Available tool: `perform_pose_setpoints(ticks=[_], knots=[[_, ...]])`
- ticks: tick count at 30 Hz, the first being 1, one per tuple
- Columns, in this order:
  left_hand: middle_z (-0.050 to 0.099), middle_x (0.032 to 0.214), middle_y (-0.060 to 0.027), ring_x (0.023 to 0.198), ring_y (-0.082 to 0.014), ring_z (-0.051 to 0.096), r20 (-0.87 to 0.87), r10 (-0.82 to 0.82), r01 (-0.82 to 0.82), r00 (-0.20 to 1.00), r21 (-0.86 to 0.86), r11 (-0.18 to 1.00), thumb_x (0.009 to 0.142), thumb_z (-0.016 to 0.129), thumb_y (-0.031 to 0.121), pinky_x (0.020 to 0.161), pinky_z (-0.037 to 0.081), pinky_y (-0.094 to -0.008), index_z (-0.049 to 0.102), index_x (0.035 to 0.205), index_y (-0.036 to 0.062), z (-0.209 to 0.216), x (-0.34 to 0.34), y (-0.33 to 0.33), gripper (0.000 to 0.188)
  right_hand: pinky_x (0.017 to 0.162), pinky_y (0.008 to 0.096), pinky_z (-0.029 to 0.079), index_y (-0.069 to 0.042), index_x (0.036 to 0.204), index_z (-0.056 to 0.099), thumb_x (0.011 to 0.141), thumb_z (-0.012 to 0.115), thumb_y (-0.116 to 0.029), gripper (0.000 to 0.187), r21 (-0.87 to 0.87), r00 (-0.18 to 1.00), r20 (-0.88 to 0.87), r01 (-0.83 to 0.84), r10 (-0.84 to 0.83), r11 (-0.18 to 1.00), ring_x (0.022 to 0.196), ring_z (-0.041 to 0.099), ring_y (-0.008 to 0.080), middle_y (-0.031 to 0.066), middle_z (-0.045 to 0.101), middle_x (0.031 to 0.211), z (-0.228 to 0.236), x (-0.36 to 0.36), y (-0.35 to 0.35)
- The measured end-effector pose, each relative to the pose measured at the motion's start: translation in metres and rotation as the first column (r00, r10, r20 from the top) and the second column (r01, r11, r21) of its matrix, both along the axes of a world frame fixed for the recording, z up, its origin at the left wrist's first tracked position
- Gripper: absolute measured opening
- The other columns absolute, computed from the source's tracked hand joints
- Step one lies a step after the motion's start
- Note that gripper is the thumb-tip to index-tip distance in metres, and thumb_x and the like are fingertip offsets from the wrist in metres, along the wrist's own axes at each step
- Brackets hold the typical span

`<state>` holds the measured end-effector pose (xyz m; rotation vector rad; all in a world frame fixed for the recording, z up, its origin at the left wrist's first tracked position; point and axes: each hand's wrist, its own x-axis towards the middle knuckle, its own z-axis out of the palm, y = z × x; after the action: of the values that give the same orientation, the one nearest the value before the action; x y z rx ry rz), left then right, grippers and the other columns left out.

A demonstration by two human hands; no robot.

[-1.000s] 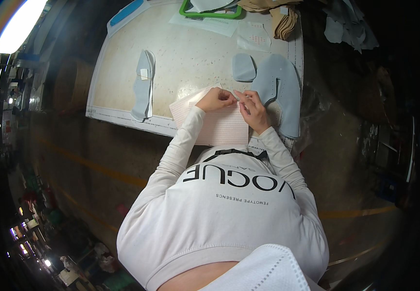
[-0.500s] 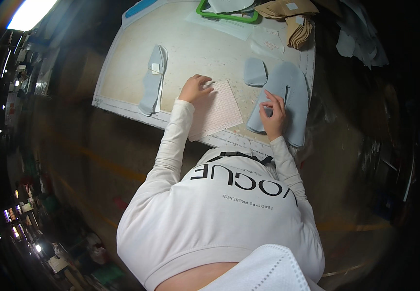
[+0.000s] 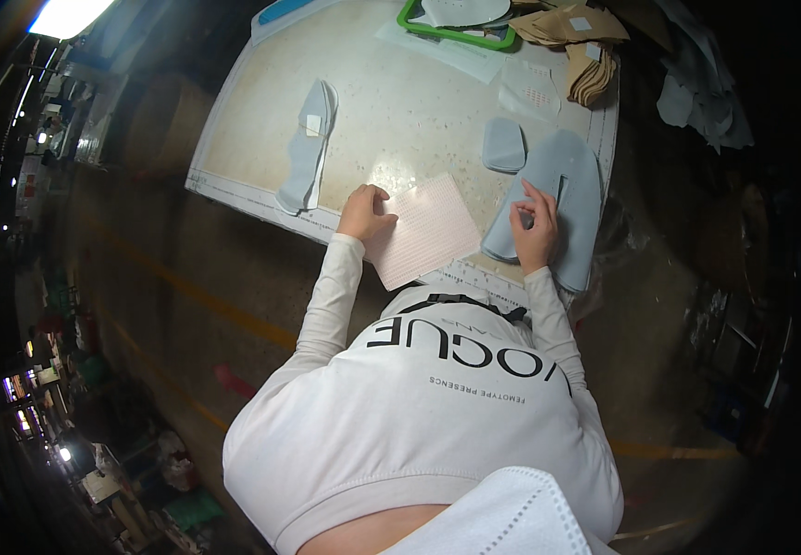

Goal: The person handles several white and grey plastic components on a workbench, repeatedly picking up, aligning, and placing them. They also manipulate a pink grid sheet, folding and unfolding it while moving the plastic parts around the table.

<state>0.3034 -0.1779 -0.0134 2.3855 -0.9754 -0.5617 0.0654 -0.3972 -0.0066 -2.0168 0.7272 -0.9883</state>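
Note:
My left hand [image 3: 363,211] lies curled on the left edge of a pale pink gridded sheet [image 3: 430,229] at the table's near edge and holds it down. My right hand [image 3: 534,231] rests on a large grey shoe-shaped fabric piece [image 3: 574,185] to the right of the sheet, with its fingertips pinched together on the piece's surface near a slit. A smaller grey oval piece [image 3: 504,145] lies just beyond. Whether something small is between the right fingers is too small to tell.
A stack of long grey pieces with a small white tag [image 3: 308,148] lies at the left of the pale table [image 3: 400,102]. At the far edge stand a green tray [image 3: 456,35] and tan cut pieces [image 3: 576,37]. Dark floor surrounds the table.
Both hands were together at the pink sheet a second ago. My right hand has moved right onto the large grey piece, while my left hand stays on the sheet.

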Motion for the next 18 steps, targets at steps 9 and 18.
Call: perform_pose_setpoints(ticks=[9, 18], knots=[[0.066, 0.087, -0.014, 0.082, -0.0284, 0.065, -0.048, 0.012, -0.009, 0.999, 0.054, 0.998, 0.065, 0.078, 0.024, 0.076, 0.051, -0.0369, 0.064, 0.09, 0.0043, -0.003, 0.006, -0.003, 0.034, 0.069, 0.0261, 0.051, -0.008, 0.119, 0.061, 0.076, 0.065, 0.005, 0.045, -0.052, 0.999, 0.032, 0.024, -0.022, 0.998, 0.076, 0.062, 0.0139, 0.0089, 0.057, 0.106, 0.003, -0.003, -0.003], [0.067, 0.08, -0.0141, 0.079, -0.0273, 0.065, 0.405, 0.219, -0.25, 0.888, 0.025, 0.968, 0.069, 0.072, 0.024, 0.07, 0.05, -0.0381, 0.068, 0.086, 0.0082, 0.014, 0.079, -0.032, 0.024, 0.066, 0.0264, 0.051, -0.008, 0.114, 0.063, 0.075, 0.064, 0.006, 0.042, -0.004, 0.997, 0.01, 0.081, -0.081, 0.997, 0.07, 0.06, 0.0126, 0.0071, 0.057, 0.105, 0.007, -0.016, -0.002]])
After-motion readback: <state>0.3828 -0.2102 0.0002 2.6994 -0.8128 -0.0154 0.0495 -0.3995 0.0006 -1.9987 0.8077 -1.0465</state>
